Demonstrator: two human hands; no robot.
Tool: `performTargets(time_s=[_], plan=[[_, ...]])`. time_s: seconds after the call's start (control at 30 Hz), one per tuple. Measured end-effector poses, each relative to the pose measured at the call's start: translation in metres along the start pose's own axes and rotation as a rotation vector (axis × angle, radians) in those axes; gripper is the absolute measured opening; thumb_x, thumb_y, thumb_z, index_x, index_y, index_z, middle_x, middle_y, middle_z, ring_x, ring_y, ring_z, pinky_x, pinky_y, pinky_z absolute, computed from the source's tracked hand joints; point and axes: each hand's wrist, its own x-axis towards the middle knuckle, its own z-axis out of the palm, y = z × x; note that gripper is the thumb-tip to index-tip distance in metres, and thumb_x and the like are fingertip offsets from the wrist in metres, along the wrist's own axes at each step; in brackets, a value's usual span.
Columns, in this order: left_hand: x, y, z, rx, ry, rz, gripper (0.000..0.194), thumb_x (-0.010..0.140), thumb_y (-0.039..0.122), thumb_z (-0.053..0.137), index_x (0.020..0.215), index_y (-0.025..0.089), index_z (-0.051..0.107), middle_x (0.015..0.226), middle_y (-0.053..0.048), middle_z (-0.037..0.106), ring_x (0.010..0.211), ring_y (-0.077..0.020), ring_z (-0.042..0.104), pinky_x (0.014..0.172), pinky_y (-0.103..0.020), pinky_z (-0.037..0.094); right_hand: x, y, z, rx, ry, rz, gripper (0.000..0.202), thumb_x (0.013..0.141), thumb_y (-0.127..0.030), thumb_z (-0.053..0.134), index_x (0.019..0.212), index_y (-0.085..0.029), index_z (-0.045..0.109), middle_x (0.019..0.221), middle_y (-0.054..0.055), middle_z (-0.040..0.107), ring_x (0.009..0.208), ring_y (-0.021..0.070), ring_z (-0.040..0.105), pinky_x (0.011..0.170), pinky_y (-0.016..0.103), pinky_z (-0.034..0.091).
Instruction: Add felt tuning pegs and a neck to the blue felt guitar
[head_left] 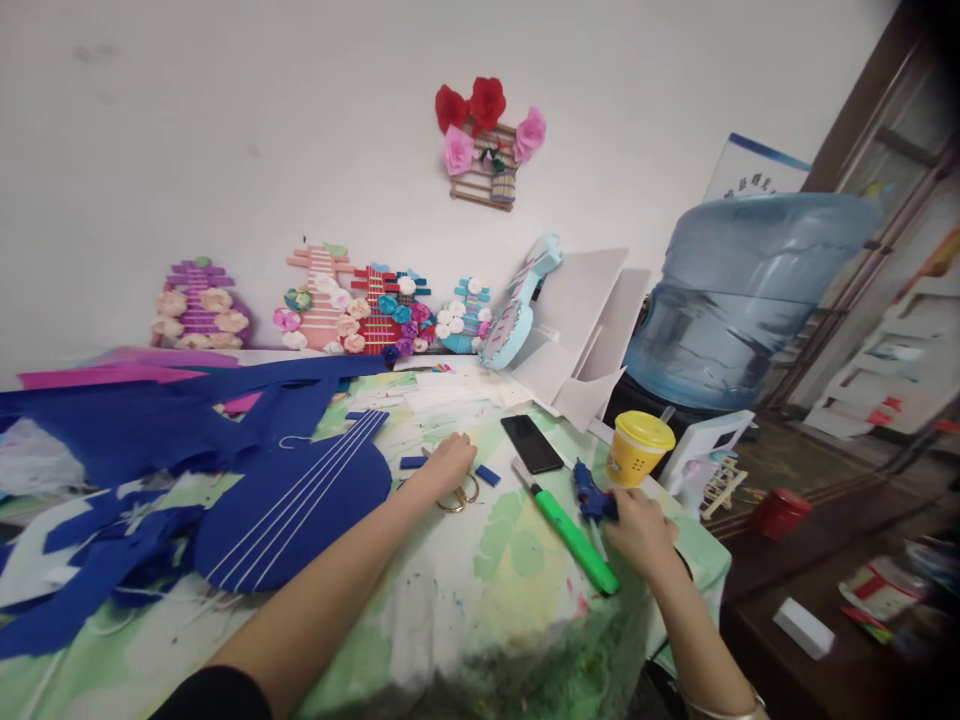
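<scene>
My left hand [451, 466] is low over the table, its fingers curled together; what they hold, if anything, is hidden. Just below it show the gold handles of a pair of scissors [471, 490]. Small blue strips lie on either side, one at the left [411, 463] and one at the right [488, 475]. Around the grip of a blue hot glue gun [590, 491] my right hand [639, 525] is closed. A green-handled utility knife [574, 540] lies beside the gun. Left of my left hand rests a flat blue guitar shape [300, 510] with white strings.
A black phone [532, 443] and a yellow lidded cup [640, 447] stand near the glue gun. Blue felt scraps [142, 425] cover the table's left side. Decorated instruments [379, 310] lean on the wall. At the right is a large water bottle [739, 295].
</scene>
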Motion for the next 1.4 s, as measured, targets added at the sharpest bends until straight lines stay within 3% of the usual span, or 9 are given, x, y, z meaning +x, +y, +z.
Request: performTargets(time_s=[0.23, 0.33, 0.5, 0.6, 0.73, 0.87, 1.03, 1.2, 1.4], plan=[[-0.014, -0.007, -0.011, -0.226, 0.193, -0.103, 0.014, 0.076, 0.006, 0.050, 0.079, 0.018, 0.055, 0.086, -0.008, 0.066, 0.087, -0.0197, 0.062, 0.078, -0.031, 0.046, 0.014, 0.000, -0.002, 0.019, -0.016, -0.026, 0.034, 0.073, -0.014, 0.048, 0.104, -0.017, 0.062, 0.101, 0.015, 0.064, 0.099, 0.0321, 0.060, 0.069, 0.037, 0.043], [-0.033, -0.003, -0.030, -0.436, 0.304, -0.147, 0.014, 0.081, 0.018, 0.051, 0.094, 0.019, 0.054, 0.092, -0.007, 0.069, 0.084, -0.0169, 0.065, 0.072, -0.029, 0.051, 0.012, 0.004, -0.005, 0.086, 0.128, -0.068, 0.032, 0.075, -0.017, 0.048, 0.104, -0.016, 0.062, 0.098, 0.015, 0.065, 0.094, 0.0302, 0.061, 0.071, 0.037, 0.044], [-0.074, 0.005, -0.058, -1.189, 0.384, -0.213, 0.032, 0.059, 0.021, 0.076, 0.088, 0.015, 0.064, 0.080, -0.004, 0.071, 0.075, -0.0174, 0.067, 0.072, -0.031, 0.054, -0.003, -0.011, -0.029, 0.552, 0.421, -0.206, 0.030, 0.076, -0.030, 0.053, 0.100, -0.016, 0.063, 0.095, 0.012, 0.068, 0.087, 0.0272, 0.061, 0.077, 0.037, 0.046], [-0.092, 0.002, -0.065, -1.348, 0.419, -0.274, 0.032, 0.056, 0.024, 0.080, 0.085, 0.014, 0.068, 0.079, -0.004, 0.071, 0.072, -0.0163, 0.067, 0.073, -0.032, 0.055, -0.014, -0.044, -0.055, 0.920, 0.368, -0.196, 0.030, 0.076, -0.038, 0.056, 0.095, -0.017, 0.066, 0.083, 0.007, 0.068, 0.076, 0.0231, 0.060, 0.068, 0.035, 0.046], [-0.106, -0.012, -0.069, -1.469, 0.489, -0.338, 0.033, 0.056, 0.028, 0.081, 0.084, 0.013, 0.069, 0.079, -0.005, 0.070, 0.071, -0.0171, 0.068, 0.075, -0.034, 0.056, -0.020, -0.105, -0.080, 1.432, 0.113, -0.290, 0.026, 0.076, -0.034, 0.063, 0.092, -0.014, 0.065, 0.065, 0.001, 0.059, 0.058, 0.0137, 0.053, 0.053, 0.026, 0.041], [-0.117, -0.031, -0.071, -1.294, 0.604, -0.350, 0.031, 0.055, 0.024, 0.080, 0.081, 0.014, 0.067, 0.074, -0.003, 0.069, 0.071, -0.0170, 0.066, 0.075, -0.034, 0.055, -0.013, -0.160, -0.074, 1.783, -0.228, -0.439, 0.014, 0.075, -0.026, 0.063, 0.079, -0.013, 0.063, 0.054, -0.003, 0.050, 0.046, 0.0084, 0.043, 0.045, 0.023, 0.035], [-0.127, -0.042, -0.074, -0.753, 0.842, -0.225, 0.008, 0.068, 0.022, 0.067, 0.075, 0.019, 0.067, 0.082, -0.004, 0.066, 0.082, -0.0185, 0.063, 0.078, -0.032, 0.052, -0.014, -0.198, -0.042, 1.776, -0.477, -0.538, 0.010, 0.072, -0.023, 0.060, 0.075, -0.014, 0.063, 0.049, -0.004, 0.048, 0.044, 0.0097, 0.045, 0.044, 0.024, 0.035], [-0.133, -0.037, -0.077, -0.365, 0.954, -0.190, 0.006, 0.075, 0.020, 0.061, 0.075, 0.023, 0.066, 0.082, -0.004, 0.068, 0.084, -0.0193, 0.063, 0.082, -0.032, 0.049, -0.025, -0.200, -0.024, 1.718, -0.502, -0.532, 0.010, 0.070, -0.024, 0.061, 0.071, -0.014, 0.061, 0.047, -0.005, 0.047, 0.042, 0.0081, 0.039, 0.043, 0.023, 0.030], [-0.131, -0.038, -0.069, -0.343, 0.958, -0.188, 0.005, 0.077, 0.022, 0.061, 0.076, 0.022, 0.066, 0.080, -0.003, 0.068, 0.082, -0.0187, 0.063, 0.080, -0.031, 0.051, -0.029, -0.198, -0.019, 1.574, -0.441, -0.542, 0.032, 0.075, -0.038, 0.063, 0.054, -0.017, 0.049, 0.042, -0.005, 0.042, 0.041, 0.0082, 0.038, 0.042, 0.024, 0.031]])
